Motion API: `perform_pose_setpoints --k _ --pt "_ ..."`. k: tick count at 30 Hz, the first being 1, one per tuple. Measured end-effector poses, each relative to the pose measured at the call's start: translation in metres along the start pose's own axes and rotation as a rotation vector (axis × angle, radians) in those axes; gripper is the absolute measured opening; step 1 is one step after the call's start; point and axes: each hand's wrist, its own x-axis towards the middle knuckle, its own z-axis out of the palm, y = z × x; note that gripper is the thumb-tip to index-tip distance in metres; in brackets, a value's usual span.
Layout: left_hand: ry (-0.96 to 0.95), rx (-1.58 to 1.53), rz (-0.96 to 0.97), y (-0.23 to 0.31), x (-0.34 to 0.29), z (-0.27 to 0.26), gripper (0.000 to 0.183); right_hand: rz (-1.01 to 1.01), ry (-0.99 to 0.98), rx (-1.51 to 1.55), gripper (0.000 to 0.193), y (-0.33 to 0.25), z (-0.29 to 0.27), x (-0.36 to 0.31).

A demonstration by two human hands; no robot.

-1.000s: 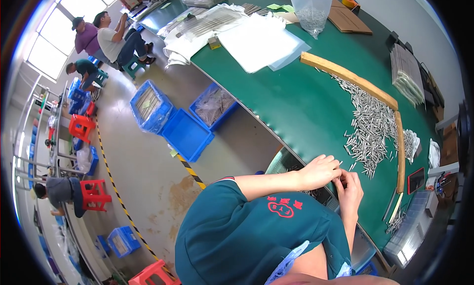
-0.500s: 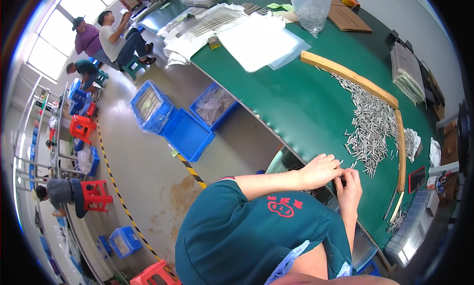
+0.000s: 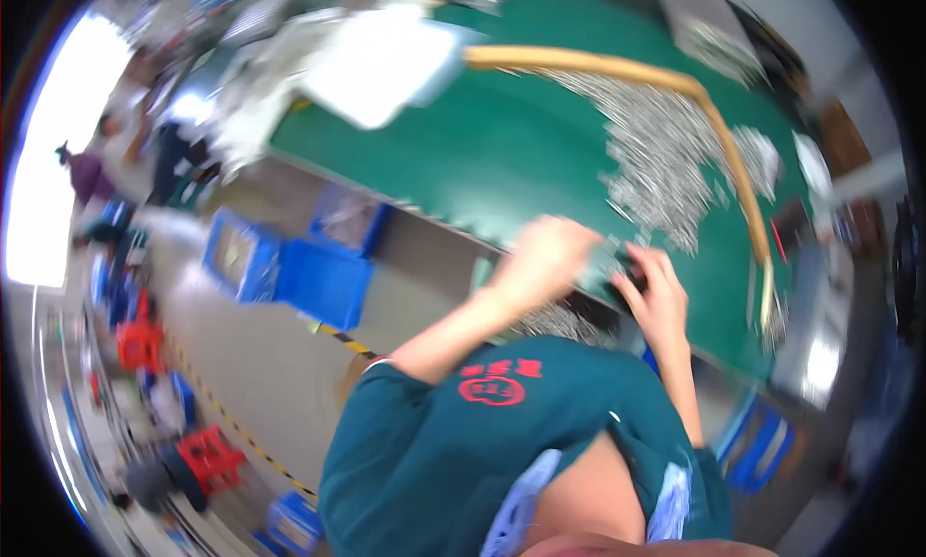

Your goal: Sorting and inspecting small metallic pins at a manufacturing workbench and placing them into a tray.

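Note:
Both hands are at the near edge of the green table, smeared by motion. My left hand (image 3: 545,260) is closed, fingertips pinched toward the right; what they hold is too blurred to make out. Just right of it, my right hand (image 3: 659,292) has its thumb and fingers closed around a small dark piece (image 3: 627,266). Beyond the hands spreads a pile of short metal pins (image 3: 661,152). A wooden strip (image 3: 588,65) borders the pile at the back, and another wooden strip (image 3: 741,176) runs along its right side.
Below the table edge, by my body, more metal pieces (image 3: 561,324) lie in a container. White sheets (image 3: 371,70) cover the table's far left. Blue bins (image 3: 323,279) stand on the floor at left. A red stool (image 3: 210,458) and several people are farther left.
The view has swung, shifting the table leftward and up in the picture. My hands have moved apart; before, their fingertips met over the table edge. The dark piece stays with my right hand.

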Motion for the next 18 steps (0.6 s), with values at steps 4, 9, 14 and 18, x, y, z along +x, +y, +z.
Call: perform_pose_setpoints --k 4,9,14,18 --pt "0.199 0.106 -0.126 -0.019 -0.024 -0.038 0.017 0.109 0.049 0.071 0.031 0.018 -0.013 -0.008" --pt "0.130 0.183 -0.096 -0.023 -0.034 -0.042 0.016 0.099 0.031 0.023 0.025 0.027 -0.014 -0.020" --pt "-0.070 0.247 0.068 -0.008 -0.007 -0.010 0.019 -0.038 0.048 -0.037 0.026 0.023 0.002 -0.012" --pt "-0.169 0.243 0.109 -0.005 0.013 0.008 0.026 -0.078 0.090 -0.073 0.025 0.019 0.002 -0.011"
